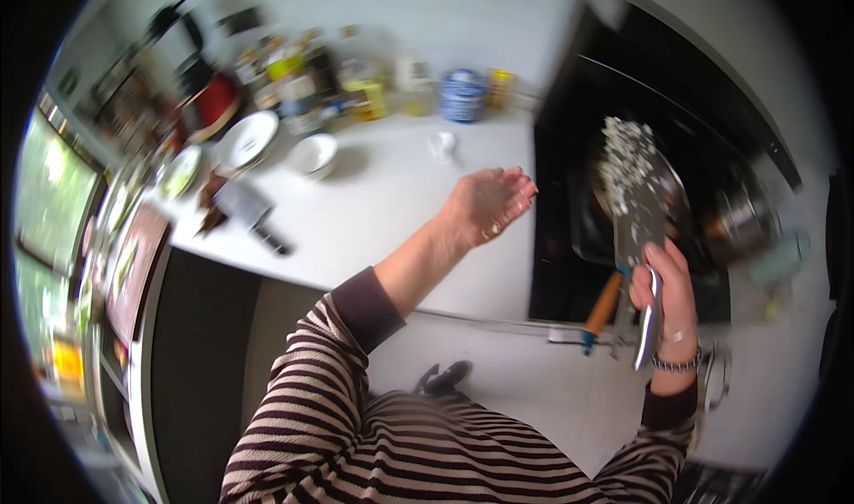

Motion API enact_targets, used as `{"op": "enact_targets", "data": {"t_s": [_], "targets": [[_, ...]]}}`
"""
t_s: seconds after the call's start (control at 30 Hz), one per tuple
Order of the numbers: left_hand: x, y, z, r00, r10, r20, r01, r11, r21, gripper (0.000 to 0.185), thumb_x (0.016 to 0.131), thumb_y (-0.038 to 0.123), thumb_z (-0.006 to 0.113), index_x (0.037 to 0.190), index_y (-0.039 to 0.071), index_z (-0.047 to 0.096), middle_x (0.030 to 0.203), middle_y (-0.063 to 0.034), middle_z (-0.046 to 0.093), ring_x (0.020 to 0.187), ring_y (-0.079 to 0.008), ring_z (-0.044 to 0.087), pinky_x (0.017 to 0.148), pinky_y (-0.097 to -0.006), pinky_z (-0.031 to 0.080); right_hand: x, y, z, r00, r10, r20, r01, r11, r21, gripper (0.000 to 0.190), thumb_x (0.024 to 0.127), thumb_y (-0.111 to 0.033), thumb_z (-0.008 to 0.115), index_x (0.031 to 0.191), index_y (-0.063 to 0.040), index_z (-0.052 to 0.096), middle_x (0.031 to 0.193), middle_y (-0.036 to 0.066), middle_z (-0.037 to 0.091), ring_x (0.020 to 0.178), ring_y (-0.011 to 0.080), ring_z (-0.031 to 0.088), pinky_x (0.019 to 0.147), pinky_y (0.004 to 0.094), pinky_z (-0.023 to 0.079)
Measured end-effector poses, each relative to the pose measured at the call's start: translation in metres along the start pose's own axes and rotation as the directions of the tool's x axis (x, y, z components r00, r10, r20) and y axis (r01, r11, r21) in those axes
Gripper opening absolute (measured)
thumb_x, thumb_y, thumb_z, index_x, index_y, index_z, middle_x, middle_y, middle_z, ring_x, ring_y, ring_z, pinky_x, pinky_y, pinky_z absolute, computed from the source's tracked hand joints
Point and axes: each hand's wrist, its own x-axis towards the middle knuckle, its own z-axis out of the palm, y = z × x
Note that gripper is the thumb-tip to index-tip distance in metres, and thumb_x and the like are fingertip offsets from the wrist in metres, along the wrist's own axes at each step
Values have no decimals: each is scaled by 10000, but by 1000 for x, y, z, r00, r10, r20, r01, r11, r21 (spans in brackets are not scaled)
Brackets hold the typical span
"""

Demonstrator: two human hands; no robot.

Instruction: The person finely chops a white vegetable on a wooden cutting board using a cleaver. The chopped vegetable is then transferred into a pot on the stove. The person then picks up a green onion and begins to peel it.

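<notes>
My right hand [670, 284] is closed round the metal handle of a cleaver [637, 230], held over the stove. White chopped pieces [624, 160] lie on the broad blade. Beneath the blade is a pan [672, 184], largely hidden, with an orange-and-teal handle [602, 307] that seems to belong to it. My left hand [490, 204] is palm up above the white counter near the stove's edge, its fingers extended, with a few white bits stuck to it.
A second cleaver [247, 207], a white bowl [313, 156] and stacked plates [248, 140] stand on the counter's left. Along the wall are bottles [363, 87] and a blue-and-white jar [462, 95]. A pot [740, 214] is right of the pan.
</notes>
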Motion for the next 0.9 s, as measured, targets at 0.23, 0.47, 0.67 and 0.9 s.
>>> {"op": "enact_targets", "data": {"t_s": [0.23,0.47,0.67,0.9], "targets": [[-232,118,-106,854,411,-320,-458,885,-84,240,960,144,446,1054,1,613,1056,-122,655,1027,-255,647,870,-385,553,-37,69,210,923,63,379,-51,998,-42,190,957,-186,525,1087,-48,511,591,35,514,393,104,472,350,216,397],[-487,205,-231,327,776,-540,-870,470,148,197,897,127,554,1051,34,635,1014,-97,665,1004,-239,651,853,-357,542,-41,181,473,635,292,715,-206,956,-208,121,972,-183,514,994,-64,507,619,32,509,422,106,463,376,213,399],[-618,256,-331,-117,820,-560,-838,221,499,247,911,108,514,1135,45,597,1030,-76,651,1000,-208,639,861,-348,511,-8,270,652,411,333,848,-168,943,-289,159,976,-226,523,1014,-71,515,652,31,546,444,104,509,397,224,444],[-701,347,-426,-522,798,-302,-194,233,953,347,884,175,587,1157,-39,587,1059,-118,662,1011,-204,612,918,-309,459,65,341,853,468,355,809,105,887,-450,203,963,-228,537,957,-25,534,620,50,571,413,137,541,366,270,459]]}}
